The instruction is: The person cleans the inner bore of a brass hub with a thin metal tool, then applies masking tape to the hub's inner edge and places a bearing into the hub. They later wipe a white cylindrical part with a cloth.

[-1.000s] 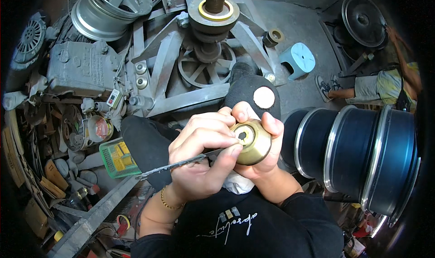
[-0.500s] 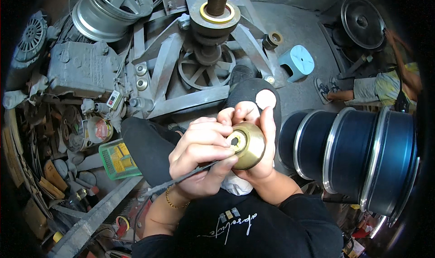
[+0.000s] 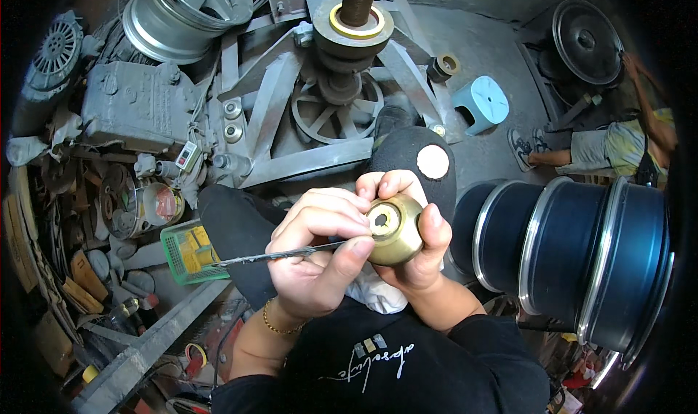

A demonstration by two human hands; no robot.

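My right hand (image 3: 425, 272) cups a rounded brass-coloured metal piece (image 3: 398, 248) from the right, with the thumb pressed to its side. The flat end with a pale ring round a dark central hole faces up and to the left. My left hand (image 3: 309, 239) pinches a thin dark strip-like tool (image 3: 273, 256), whose long end sticks out to the left. Its inner end is hidden at my fingertips, beside the hole. Left fingertips touch the rim of the brass piece. A white cloth (image 3: 378, 295) lies below my hands, against the black shirt.
Ahead stands a metal frame (image 3: 309, 163) with an upright threaded shaft (image 3: 359, 3). Dark blue wheel rims (image 3: 574, 254) line the right, near a light blue stool (image 3: 488, 102). A green basket (image 3: 178, 261) is left of my leg. A person (image 3: 603, 145) handles a black wheel (image 3: 582, 43) at far right.
The outer end of the strip-like tool has swung away from my body, so it lies nearly level. The brass piece has turned slightly, and my right thumb has bent against its side.
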